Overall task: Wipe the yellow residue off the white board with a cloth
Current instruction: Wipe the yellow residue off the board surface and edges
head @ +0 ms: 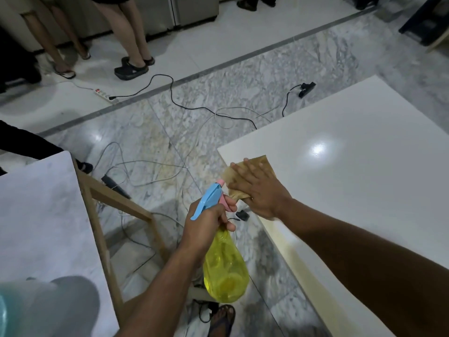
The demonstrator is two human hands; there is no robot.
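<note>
- Yellow residue (286,237) is showing as a faint tint along the near left edge of the glossy white rectangular board (352,171), just behind where the hand is working; the rest of the surface is looking clean.
- The right hand (257,190) is lying flat with fingers spread, pressing a tan, stained cloth (257,162) onto the board's near left corner.
- The left hand (206,220) is closing around the neck of a translucent yellow plastic spray bottle (224,266) with a blue and pink trigger head, holding it off the board beyond its left edge.
- Part of the cloth is hanging past the corner, so a stroke toward that edge is risking the cloth slipping off, or the hand sliding off the board.
- The cloth is already looking soiled, so it may be smearing the tint rather than lifting it.
- The nozzle seems to be pointing toward the cloth; an accidental squeeze is likely to wet the floor and the loose cables (150,166) lying there.
- The right forearm is covering much of the near edge, so how far the tint is running is unclear.
- The board's right side is cut off by the frame.
</note>
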